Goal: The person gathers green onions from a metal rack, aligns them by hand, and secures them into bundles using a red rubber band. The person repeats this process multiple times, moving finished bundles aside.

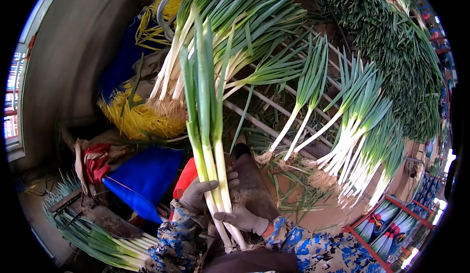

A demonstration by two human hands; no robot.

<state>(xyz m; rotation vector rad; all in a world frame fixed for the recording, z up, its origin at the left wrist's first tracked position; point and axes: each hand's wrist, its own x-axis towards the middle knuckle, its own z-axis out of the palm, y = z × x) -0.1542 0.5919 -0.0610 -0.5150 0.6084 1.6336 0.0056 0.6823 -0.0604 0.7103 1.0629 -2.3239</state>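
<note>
Upright in front of me stands a small bundle of long green onions (207, 151), white stems down and green leaves up. My left hand (198, 196), in a grey glove, grips the stems with the thumb across the front. Lower on the same white stems, my gloved right hand (245, 218) holds them near the root end, its thumb in front. The bottoms of the stalks reach down to a dark brown apron (253, 262) over my lap. Some of my fingers are hidden behind the stalks.
A large heap of green onions (235, 34) with roots lies ahead on a metal-bar rack (282, 106). Loose onions (349, 137) fan out at right. Yellow plastic twine (143, 117), blue cloth (147, 177) and more onions (110, 240) are at left; a red crate (382, 229) holds tied bundles.
</note>
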